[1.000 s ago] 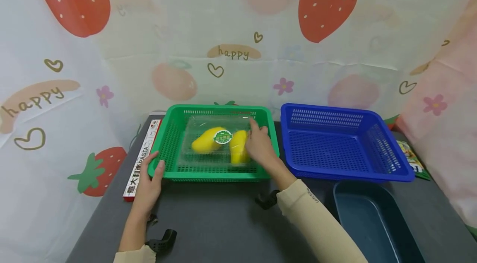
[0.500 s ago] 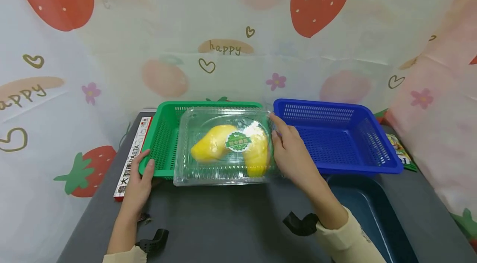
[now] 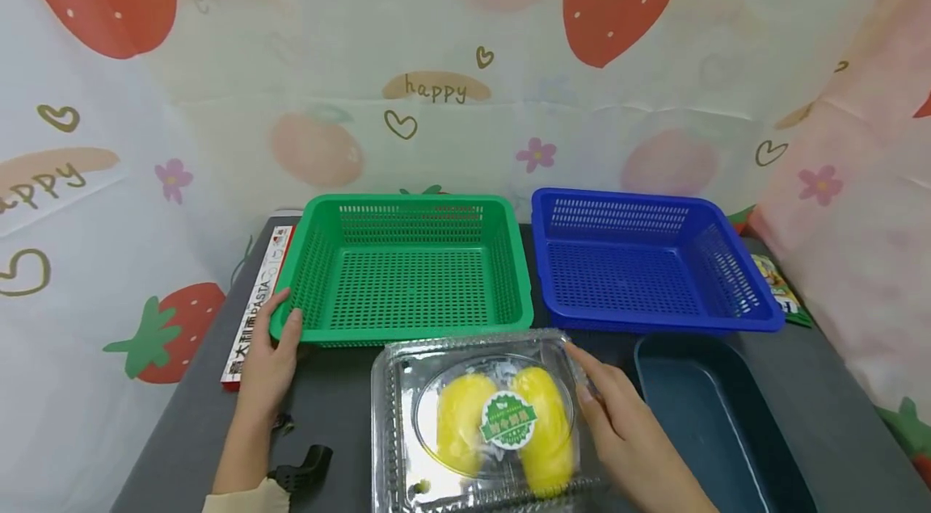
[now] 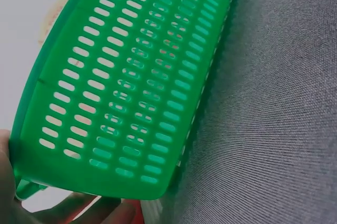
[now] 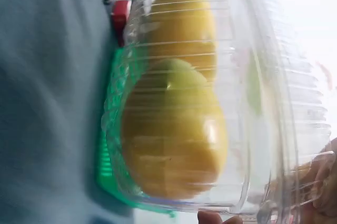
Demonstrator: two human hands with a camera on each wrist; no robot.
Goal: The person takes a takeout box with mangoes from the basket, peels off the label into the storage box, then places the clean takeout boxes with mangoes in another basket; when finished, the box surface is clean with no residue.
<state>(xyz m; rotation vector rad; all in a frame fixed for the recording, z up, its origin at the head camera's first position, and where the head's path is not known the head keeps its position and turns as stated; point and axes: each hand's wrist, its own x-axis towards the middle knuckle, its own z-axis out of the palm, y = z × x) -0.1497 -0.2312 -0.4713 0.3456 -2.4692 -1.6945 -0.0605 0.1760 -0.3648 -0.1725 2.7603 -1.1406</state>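
My right hand point(image 3: 633, 440) grips the right edge of a clear plastic clamshell box point(image 3: 398, 424), holding it in front of the green basket point(image 3: 407, 295). Inside lie two yellow mangoes point(image 3: 461, 424), under a round green-and-white sticker point(image 3: 508, 420) on the lid. In the right wrist view the mangoes point(image 5: 174, 134) show large through the box's ribbed wall, fingertips point(image 5: 213, 217) at its lower edge. My left hand point(image 3: 267, 363) holds the basket's front left corner, thumb at the rim. The left wrist view shows fingers beyond the perforated wall point(image 4: 113, 77). The basket has nothing in it.
A blue basket point(image 3: 618, 279) stands to the right, and a dark blue tray point(image 3: 727, 424) in front of it. Left of the green basket lies a pasta box point(image 3: 262, 295). A green packet point(image 3: 781, 291) sits at the far right, beside the printed curtain point(image 3: 436, 12).
My right hand has lifted the clear box of mangoes out of the green basket and brought it toward me. My left hand has stayed at the basket's corner.
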